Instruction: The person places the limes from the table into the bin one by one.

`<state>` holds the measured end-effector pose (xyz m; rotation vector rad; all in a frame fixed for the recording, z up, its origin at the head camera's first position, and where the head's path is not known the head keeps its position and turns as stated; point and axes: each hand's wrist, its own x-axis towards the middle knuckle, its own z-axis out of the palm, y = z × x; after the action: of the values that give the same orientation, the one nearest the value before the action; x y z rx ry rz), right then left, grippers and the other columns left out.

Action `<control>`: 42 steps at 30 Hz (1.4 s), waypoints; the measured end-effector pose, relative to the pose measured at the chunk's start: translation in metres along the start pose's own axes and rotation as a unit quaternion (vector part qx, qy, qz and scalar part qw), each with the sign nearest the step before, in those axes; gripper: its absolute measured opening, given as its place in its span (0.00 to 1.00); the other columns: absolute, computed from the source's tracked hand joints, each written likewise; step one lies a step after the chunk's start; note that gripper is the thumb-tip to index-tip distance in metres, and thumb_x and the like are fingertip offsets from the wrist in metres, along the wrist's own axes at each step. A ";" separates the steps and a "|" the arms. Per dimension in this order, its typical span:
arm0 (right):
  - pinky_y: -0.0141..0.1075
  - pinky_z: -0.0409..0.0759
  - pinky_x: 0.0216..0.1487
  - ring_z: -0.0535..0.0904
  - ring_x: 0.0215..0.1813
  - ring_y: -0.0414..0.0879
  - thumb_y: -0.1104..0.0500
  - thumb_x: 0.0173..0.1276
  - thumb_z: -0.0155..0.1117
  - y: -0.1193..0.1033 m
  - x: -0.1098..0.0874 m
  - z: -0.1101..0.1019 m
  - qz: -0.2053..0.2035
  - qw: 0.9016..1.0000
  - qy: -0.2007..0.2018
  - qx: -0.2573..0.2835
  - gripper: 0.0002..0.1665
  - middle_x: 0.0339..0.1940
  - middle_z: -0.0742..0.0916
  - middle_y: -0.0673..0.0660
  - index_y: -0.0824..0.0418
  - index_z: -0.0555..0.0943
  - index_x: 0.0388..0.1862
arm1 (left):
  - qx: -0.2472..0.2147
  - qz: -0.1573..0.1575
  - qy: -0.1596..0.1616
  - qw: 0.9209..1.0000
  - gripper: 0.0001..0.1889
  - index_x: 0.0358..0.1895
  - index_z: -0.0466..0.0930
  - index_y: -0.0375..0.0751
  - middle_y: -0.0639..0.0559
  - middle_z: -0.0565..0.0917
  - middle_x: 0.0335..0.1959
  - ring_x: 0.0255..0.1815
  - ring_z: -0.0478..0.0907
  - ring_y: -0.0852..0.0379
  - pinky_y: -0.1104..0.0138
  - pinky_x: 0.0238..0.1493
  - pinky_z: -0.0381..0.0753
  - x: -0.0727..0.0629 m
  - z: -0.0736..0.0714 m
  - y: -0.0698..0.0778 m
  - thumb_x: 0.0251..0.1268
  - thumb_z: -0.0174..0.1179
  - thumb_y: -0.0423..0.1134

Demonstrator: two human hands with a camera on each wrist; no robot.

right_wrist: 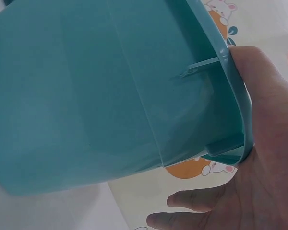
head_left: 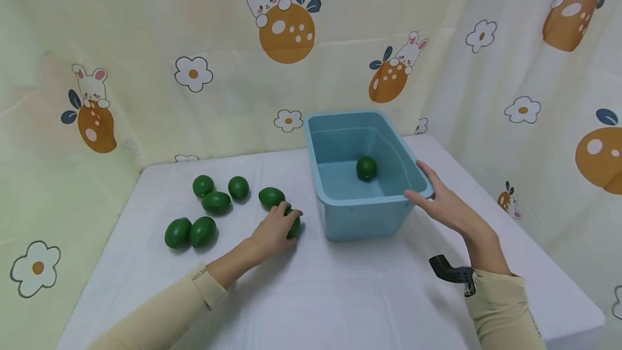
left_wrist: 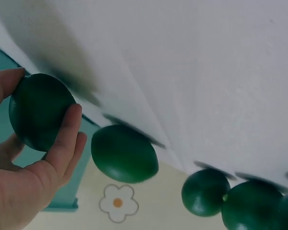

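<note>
My left hand (head_left: pixel 276 231) grips a green lime (left_wrist: pixel 41 112) between thumb and fingers, low over the white table just left of the blue bin (head_left: pixel 362 220). Right behind that hand lies another lime (head_left: pixel 271 198). At the bin's near right corner, my right hand (head_left: pixel 444 204) rests against the rim. Its thumb (right_wrist: pixel 254 67) presses on the rim, while its other fingers (right_wrist: pixel 197 197) stretch out straight beside the bin wall. Inside the bin, a single lime (head_left: pixel 366 168) sits on the floor.
Several more limes (head_left: pixel 216 202) lie on the left part of the white-covered table (head_left: pixel 340 296), some touching one another. A curtain (head_left: pixel 233 20) printed with rabbits and flowers hangs behind and along the sides. A black strap-like piece (head_left: pixel 452 271) sticks out at the right sleeve.
</note>
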<state>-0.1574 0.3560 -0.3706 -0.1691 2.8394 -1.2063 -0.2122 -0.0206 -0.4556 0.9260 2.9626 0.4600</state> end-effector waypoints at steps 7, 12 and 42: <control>0.72 0.61 0.58 0.53 0.71 0.72 0.42 0.70 0.52 -0.001 -0.001 0.001 -0.004 1.000 0.000 0.007 0.52 0.76 0.51 0.69 0.44 0.29 0.77 | -0.013 -0.012 0.047 0.999 0.30 0.62 0.71 0.45 0.38 0.67 0.62 0.59 0.69 0.40 0.51 0.48 0.80 0.003 -0.023 -0.009 0.53 0.69 0.38; 0.72 0.61 0.58 0.53 0.71 0.73 0.41 0.70 0.52 -0.002 -0.002 0.000 0.000 1.000 0.004 0.002 0.52 0.76 0.51 0.70 0.45 0.29 0.77 | -0.005 -0.020 0.085 0.996 0.30 0.63 0.71 0.45 0.37 0.67 0.63 0.58 0.71 0.39 0.51 0.50 0.79 0.006 -0.051 -0.012 0.54 0.68 0.39; 0.72 0.62 0.57 0.54 0.71 0.73 0.42 0.70 0.52 0.001 -0.001 0.002 -0.003 1.000 0.004 0.008 0.52 0.75 0.52 0.72 0.46 0.29 0.77 | -0.108 0.046 0.193 0.974 0.30 0.65 0.69 0.48 0.41 0.64 0.66 0.63 0.66 0.43 0.58 0.49 0.82 0.038 -0.105 0.082 0.57 0.65 0.38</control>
<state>-0.1559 0.3557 -0.3727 -0.1736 2.8382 -1.2330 -0.2075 0.0360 -0.3292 1.0575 3.1134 1.0546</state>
